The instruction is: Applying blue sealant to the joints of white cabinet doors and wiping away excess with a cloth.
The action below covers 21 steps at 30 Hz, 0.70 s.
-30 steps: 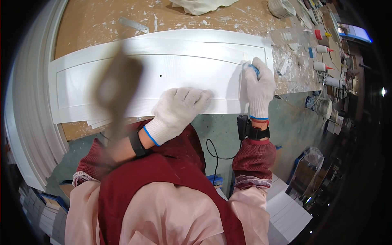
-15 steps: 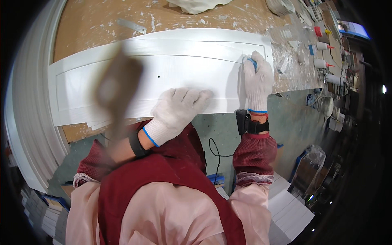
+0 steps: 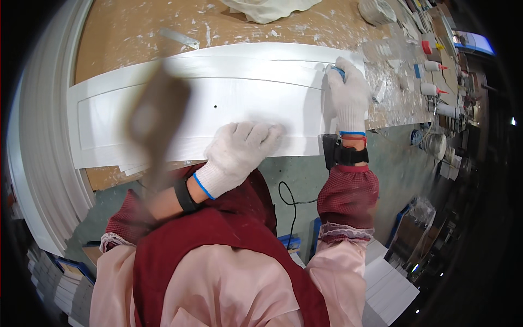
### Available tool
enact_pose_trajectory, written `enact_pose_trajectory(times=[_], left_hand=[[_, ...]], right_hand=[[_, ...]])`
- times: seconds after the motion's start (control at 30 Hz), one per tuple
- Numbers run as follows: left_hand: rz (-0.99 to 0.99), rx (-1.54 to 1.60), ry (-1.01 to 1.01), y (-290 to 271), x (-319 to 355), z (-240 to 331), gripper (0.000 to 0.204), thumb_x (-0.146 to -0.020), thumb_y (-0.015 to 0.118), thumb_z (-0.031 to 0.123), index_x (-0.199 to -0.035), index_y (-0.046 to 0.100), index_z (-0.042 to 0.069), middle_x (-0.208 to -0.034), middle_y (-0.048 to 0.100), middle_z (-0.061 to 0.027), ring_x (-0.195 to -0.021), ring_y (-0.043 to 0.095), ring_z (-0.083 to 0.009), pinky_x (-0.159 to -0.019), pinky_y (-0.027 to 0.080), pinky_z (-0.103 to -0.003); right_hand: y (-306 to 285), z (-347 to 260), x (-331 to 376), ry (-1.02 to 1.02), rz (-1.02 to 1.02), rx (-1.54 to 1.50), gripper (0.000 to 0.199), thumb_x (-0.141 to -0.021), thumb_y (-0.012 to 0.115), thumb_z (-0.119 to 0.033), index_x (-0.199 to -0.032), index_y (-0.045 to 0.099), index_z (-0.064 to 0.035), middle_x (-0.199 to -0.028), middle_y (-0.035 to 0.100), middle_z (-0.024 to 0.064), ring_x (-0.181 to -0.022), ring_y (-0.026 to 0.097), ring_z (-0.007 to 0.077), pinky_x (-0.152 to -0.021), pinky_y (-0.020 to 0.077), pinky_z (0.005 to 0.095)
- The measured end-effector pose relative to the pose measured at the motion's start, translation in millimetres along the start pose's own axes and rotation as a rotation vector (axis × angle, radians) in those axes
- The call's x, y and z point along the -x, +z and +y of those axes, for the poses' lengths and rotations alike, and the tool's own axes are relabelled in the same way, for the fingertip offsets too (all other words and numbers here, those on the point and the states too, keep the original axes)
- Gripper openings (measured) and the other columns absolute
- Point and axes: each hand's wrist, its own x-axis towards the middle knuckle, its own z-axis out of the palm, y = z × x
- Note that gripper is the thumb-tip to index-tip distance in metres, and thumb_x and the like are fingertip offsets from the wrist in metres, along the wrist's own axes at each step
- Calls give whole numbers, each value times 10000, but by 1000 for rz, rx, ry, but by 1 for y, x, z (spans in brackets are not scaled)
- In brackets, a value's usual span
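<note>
A long white panel (image 3: 261, 98) with a framed border and a small dark hole lies across the workbench. My left hand (image 3: 239, 147), in a white knit glove with a blue cuff, rests flat near the panel's front edge, fingers stretched out to the right. At the panel's right end my right hand (image 3: 350, 98), gloved alike, closes around a small blue piece (image 3: 339, 72) and presses it on the far right corner. The glove hides most of that piece, so its kind cannot be made out. A blurred dark shape hangs close to the camera over the panel's left part.
The paint-spotted brown workbench (image 3: 128, 35) bears a metal strip (image 3: 180, 38), a pale cloth (image 3: 267, 10) and a white round container (image 3: 377, 12). Bottles with red tips (image 3: 433, 89) stand along the right. White boards (image 3: 46, 120) are stacked at left; a black cable (image 3: 294, 210) hangs below.
My right hand has slid a little away from me and to the right along the panel's end, still holding the blue piece. My left hand stays in place on the panel.
</note>
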Motion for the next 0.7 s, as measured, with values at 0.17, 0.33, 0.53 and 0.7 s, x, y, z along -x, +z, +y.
enact_pose_trajectory(times=[0.17,0.33,0.53,0.7], left_hand=[[28,18,-4,2,1,0,319,-758,683,214,-1070,619,212,-939,549,72,-828,567,-113,-665,459,-278],[-10,-35,7,2,0,0,318,-758,684,217,-1070,622,223,-942,549,77,-832,564,-106,-668,455,-275],[24,9,14,0,-1,-3,307,-745,687,218,-1046,631,228,-922,550,76,-792,562,-115,-648,459,-275],[38,-10,6,2,-2,-1,334,-725,684,197,-1052,638,248,-869,535,69,-743,548,-128,-622,456,-284]], right_hand=[[-8,-6,-6,40,-98,60,372,-846,578,-282,-1132,654,-57,-1050,659,214,-989,629,365,-864,482,405],[-16,-3,-3,54,-98,13,351,-836,586,-266,-1093,659,-39,-1022,667,210,-955,637,366,-831,486,398],[-41,23,5,64,15,-139,332,-819,647,-253,-1050,664,-16,-913,668,174,-821,635,249,-765,479,341],[-44,39,14,181,29,-197,375,-811,675,-271,-1078,660,-8,-896,670,144,-818,614,165,-775,480,318]])
